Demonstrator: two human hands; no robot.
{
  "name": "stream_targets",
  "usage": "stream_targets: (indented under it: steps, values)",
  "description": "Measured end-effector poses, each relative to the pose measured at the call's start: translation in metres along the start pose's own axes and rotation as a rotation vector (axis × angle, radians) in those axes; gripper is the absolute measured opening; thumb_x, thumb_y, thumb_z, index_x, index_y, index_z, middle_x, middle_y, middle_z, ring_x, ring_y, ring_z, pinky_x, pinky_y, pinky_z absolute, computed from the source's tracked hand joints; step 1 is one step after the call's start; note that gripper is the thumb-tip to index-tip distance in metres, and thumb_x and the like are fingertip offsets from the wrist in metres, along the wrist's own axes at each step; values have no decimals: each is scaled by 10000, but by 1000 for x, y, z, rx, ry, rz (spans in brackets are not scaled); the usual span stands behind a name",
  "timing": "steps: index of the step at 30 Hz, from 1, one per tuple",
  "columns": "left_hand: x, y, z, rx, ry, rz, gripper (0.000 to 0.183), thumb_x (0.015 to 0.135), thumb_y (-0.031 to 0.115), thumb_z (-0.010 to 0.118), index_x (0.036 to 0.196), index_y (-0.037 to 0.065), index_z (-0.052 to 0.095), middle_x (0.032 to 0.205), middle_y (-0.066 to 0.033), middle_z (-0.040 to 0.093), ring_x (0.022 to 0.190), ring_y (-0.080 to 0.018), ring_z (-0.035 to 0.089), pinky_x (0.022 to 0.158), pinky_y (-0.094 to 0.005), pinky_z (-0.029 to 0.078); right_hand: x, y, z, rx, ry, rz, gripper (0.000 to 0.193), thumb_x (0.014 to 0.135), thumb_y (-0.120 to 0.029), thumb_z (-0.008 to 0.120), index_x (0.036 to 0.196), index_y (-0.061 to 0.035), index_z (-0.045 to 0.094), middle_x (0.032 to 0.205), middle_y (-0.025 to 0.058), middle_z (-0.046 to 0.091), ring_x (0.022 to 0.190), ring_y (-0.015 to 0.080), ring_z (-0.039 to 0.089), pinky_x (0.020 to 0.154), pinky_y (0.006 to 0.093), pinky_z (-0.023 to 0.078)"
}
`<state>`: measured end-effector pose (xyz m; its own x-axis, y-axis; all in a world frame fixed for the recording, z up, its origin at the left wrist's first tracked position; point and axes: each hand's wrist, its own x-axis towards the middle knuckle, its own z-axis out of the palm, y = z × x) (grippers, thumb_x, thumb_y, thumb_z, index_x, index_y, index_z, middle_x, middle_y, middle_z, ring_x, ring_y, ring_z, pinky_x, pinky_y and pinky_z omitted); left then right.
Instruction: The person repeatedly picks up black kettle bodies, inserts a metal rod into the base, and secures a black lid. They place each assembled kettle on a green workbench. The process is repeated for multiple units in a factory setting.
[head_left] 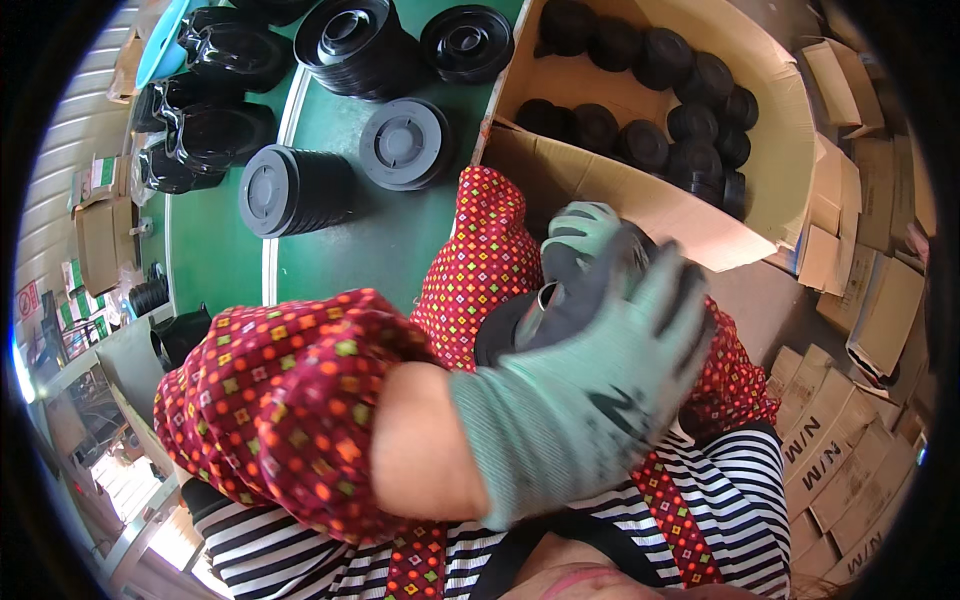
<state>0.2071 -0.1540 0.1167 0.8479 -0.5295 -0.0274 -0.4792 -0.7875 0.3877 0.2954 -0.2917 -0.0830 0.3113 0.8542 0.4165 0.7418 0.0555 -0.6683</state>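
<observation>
Two gloved hands above the lap: the left hand [600, 375], blurred, crosses in front of the right hand [583, 230], which is largely hidden. The dark round part [498, 330] lies beside the left hand, partly covered by it; whether either hand grips it cannot be told. Writing: a dark printed mark [622, 408] crosses the left glove's back; black lettering marks the brown cartons [835, 475] at right; a small red-and-white sign [28, 300] hangs at far left. Stacked dark discs [300, 190] stand on the green table [375, 245].
</observation>
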Motion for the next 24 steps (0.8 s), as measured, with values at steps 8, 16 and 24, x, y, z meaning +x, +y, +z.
stream_targets:
  steps: [8, 16, 24]
  values:
    - [-43, -115, 3, -435, -31, 73, 874, 939, 391, 698, 1590, -76, 350, 1512, -325, 504, 1362, -455, 564, 1084, -470, 549, 55, -101, -80, -192, -297, 407, 545, 820, -342, 764, 1264, -38, 678, 1035, 174, 613, 929, 345, 603, 844, 507, 470]
    - [-35, -160, 48, -478, -13, 156, 803, 918, 376, 742, 1552, -24, 453, 1276, -245, 689, 962, -394, 740, 844, -430, 613, 67, -123, -91, -331, -432, 544, 704, 803, -294, 766, 1441, -42, 604, 1035, 150, 601, 919, 336, 619, 795, 487, 485]
    - [-26, -167, 63, -321, 138, 225, 652, 940, 373, 702, 1447, -21, 588, 1058, -200, 754, 884, -373, 753, 807, -428, 607, 71, -132, -90, -462, -425, 559, 607, 914, -306, 727, 1442, -30, 608, 1003, 144, 620, 877, 320, 638, 777, 452, 504]
